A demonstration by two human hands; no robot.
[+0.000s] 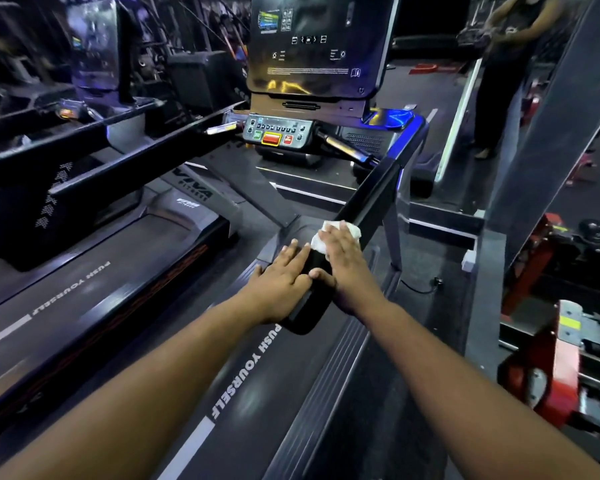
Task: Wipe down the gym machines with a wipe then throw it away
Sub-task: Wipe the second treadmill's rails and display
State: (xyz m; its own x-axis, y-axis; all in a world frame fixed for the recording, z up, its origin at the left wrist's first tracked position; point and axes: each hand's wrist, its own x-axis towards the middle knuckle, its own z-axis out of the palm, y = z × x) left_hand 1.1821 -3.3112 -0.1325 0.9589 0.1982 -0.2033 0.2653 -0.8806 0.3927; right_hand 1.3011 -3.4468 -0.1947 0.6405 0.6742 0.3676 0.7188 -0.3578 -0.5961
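A black treadmill fills the middle of the view, its right handrail (374, 199) running down toward me. A white wipe (352, 231) lies on that rail, pressed flat under the fingers of my right hand (343, 261). Only the wipe's upper edge and left corner show past the fingers. My left hand (281, 275) rests flat against the left side of the rail's near end, fingers spread, holding nothing. The treadmill's console (281, 131) with a red button and its dark screen (312, 43) stand at the far end.
A second treadmill (94, 271) runs parallel on the left. The belt (257, 382) below my arms reads PUSH YOURSELF. A grey pillar (534, 133) and red machines (551, 358) stand on the right. A person in dark clothes (499, 81) stands at the far right.
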